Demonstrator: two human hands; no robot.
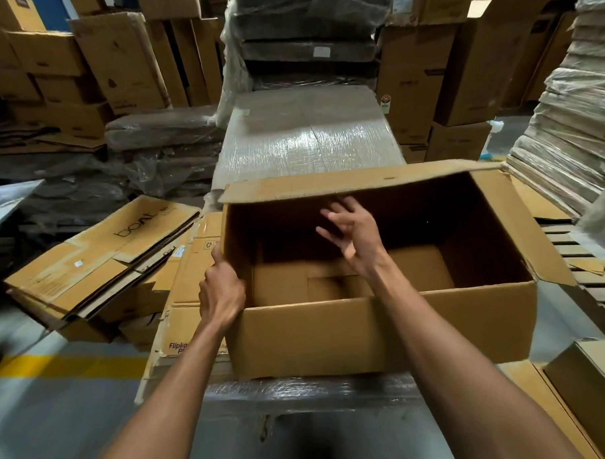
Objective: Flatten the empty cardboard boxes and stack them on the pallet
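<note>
A large open brown cardboard box [383,329] stands upright in front of me on a film-wrapped stack. It is empty, and its bottom flaps show inside. Its far flap [344,185] stands up and leans inward. My left hand [221,294] grips the box's near left corner edge. My right hand [354,234] reaches inside the box with fingers spread, holding nothing. Flattened boxes [100,260], one marked "boat", lie in a loose pile to the left.
A film-wrapped stack of flat cardboard [308,136] rises behind the box. A wooden pallet [591,281] lies to the right, with another wrapped stack [571,123] beyond it. Many standing cartons [124,64] fill the background. A yellow floor line [69,366] runs at left.
</note>
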